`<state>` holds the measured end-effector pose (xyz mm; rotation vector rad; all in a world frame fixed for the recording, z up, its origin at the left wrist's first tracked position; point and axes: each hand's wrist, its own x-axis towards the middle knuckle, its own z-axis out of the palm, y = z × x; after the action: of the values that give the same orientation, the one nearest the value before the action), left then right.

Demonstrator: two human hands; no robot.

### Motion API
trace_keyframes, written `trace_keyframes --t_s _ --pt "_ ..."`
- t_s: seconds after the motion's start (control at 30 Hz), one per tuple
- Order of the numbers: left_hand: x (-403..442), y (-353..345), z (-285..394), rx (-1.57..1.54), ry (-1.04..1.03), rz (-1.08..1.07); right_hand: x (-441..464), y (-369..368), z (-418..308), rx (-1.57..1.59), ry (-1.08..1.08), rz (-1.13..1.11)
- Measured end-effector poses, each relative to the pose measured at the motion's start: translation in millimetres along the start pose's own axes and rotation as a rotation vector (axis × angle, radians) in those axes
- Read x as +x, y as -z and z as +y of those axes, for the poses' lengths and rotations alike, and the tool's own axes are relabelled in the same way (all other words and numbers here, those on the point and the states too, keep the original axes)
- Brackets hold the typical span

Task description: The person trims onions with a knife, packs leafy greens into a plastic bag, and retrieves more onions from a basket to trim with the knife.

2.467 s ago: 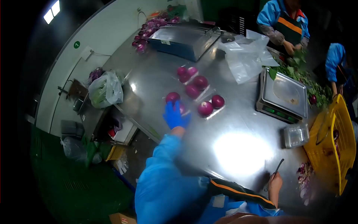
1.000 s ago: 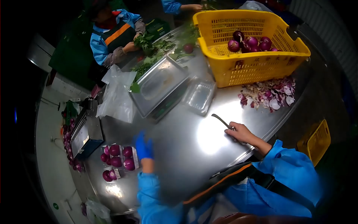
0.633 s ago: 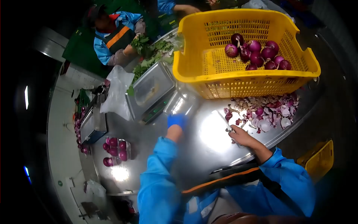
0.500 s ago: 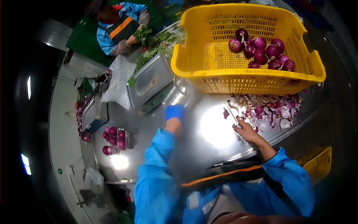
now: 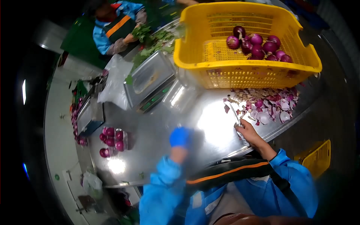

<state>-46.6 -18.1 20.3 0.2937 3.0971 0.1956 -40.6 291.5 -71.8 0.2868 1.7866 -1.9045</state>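
My left hand (image 5: 180, 138), in a blue glove, hovers over the steel table near my body; motion smears its fingers, so I cannot make out whether it holds anything. Closed around a slim knife (image 5: 233, 111) with a pale blade, my right hand (image 5: 248, 134) is at the table's right part, just in front of a heap of onion peelings (image 5: 275, 108). Part of a white printed piece shows below its fingers. Beyond the peelings, several red onions (image 5: 257, 51) lie in a large yellow crate (image 5: 247, 64).
Clear plastic trays (image 5: 182, 96) stand beside a metal scale (image 5: 147, 77). Packed red onions (image 5: 112, 138) sit at the left of the steel table (image 5: 150, 161). A co-worker (image 5: 116, 28) handles leafy greens (image 5: 141, 33) at the far side. Another yellow crate (image 5: 317, 159) is low on the right.
My left hand has drawn back from beside the clear trays toward my body. My right hand keeps the knife in nearly the same place. The whole view has shifted slightly.
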Motion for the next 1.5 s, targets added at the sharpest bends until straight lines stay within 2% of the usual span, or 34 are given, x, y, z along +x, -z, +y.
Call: trace_keyframes --t_s 0.03,0.1,0.2,0.3,0.33,0.37,0.47,0.5,0.53,0.57,0.67,0.7,0.77,0.8,0.83,0.87,0.9,0.93,0.97,1.07,1.1,1.17,1.23,1.37,1.47,1.5 --pt "-15.7 1.4 15.0 0.033 -0.025 -0.062 -3.2 0.4 -4.6 0.026 -0.009 0.017" --pt "-25.4 -15.1 29.8 0.012 0.036 -0.348 -9.6 -2.8 -21.2 0.070 -0.025 0.038" --pt "-23.1 -4.1 44.6 -0.269 -0.162 -0.131 -5.2 1.4 -18.6 0.132 0.013 -0.066" --pt "13.7 50.4 53.0 -0.263 -0.194 -0.163 5.4 9.5 -15.8 0.066 0.020 -0.143" --pt "28.6 63.1 50.3 -0.384 -0.386 0.100 9.9 10.8 -18.3 -0.021 0.013 -0.126" --pt "47.5 77.6 46.4 -0.361 -0.437 0.173 15.2 15.0 -20.6 -0.109 0.006 -0.109" --pt "122.7 139.0 75.2 -0.325 -0.597 0.382 33.1 42.4 -10.0 -0.388 0.288 -0.180" --pt "150.0 154.7 92.2 -0.367 -0.611 0.355 31.1 50.4 -26.0 -0.375 0.192 -0.260" --pt "180.3 166.6 110.9 -0.407 -0.624 0.329 33.6 57.5 -24.2 -0.302 0.257 -0.273" --pt "215.6 173.9 131.5 -0.381 -0.727 0.324 42.0 65.7 -12.8 -0.287 0.343 -0.321" --pt "311.8 149.2 190.6 -0.333 -0.811 0.177 33.9 95.0 -42.0 -0.126 0.137 -0.486" --pt "333.5 140.3 213.2 -0.375 -0.724 -0.006 34.8 104.2 -43.8 -0.114 0.040 -0.531" --pt "387.1 88.4 240.2 -0.242 -0.980 0.117 41.1 112.3 -18.0 -0.137 0.272 -0.457" --pt "411.6 65.0 252.7 -0.204 -1.050 0.050 41.0 117.0 -16.8 -0.121 0.235 -0.448" --pt "426.8 40.0 266.7 -0.158 -1.033 0.014 40.7 120.2 -13.5 -0.119 0.203 -0.434" --pt "446.6 14.6 278.2 -0.088 -0.947 -0.146 40.3 123.3 -10.2 -0.116 0.171 -0.420" --pt "463.7 -20.7 282.2 -0.052 -0.858 -0.194 39.8 126.5 -6.9 -0.112 0.140 -0.405" --pt "480.8 -55.8 286.2 -0.011 -0.769 -0.240 42.9 130.0 -3.2 -0.066 0.234 -0.404" --pt "497.7 -90.4 290.4 0.034 -0.681 -0.284 46.6 133.2 3.8 -0.078 0.223 -0.411" --pt "481.3 -101.7 316.4 0.252 -0.535 -0.174 54.5 138.4 19.3 -0.083 0.183 -0.418" --pt "475.3 -104.1 327.4 0.344 -0.458 -0.139 49.4 143.2 3.5 -0.055 0.196 -0.411" --pt "473.2 -128.5 325.7 0.424 -0.462 0.006 39.1 152.8 -27.8 0.001 0.222 -0.398" --pt "466.4 -132.9 326.0 0.449 -0.420 0.120 38.0 154.2 -31.1 0.063 0.229 -0.397" --pt "467.9 -115.6 323.3 0.413 -0.482 -0.053 35.5 155.1 -38.3 0.068 0.252 -0.351" --pt "449.1 -45.4 328.1 0.180 -0.524 -0.220 36.2 148.9 -24.2 0.033 0.315 -0.328" --pt "446.8 -28.1 323.8 0.059 -0.513 -0.201 35.3 146.5 -21.5 0.032 0.314 -0.328"
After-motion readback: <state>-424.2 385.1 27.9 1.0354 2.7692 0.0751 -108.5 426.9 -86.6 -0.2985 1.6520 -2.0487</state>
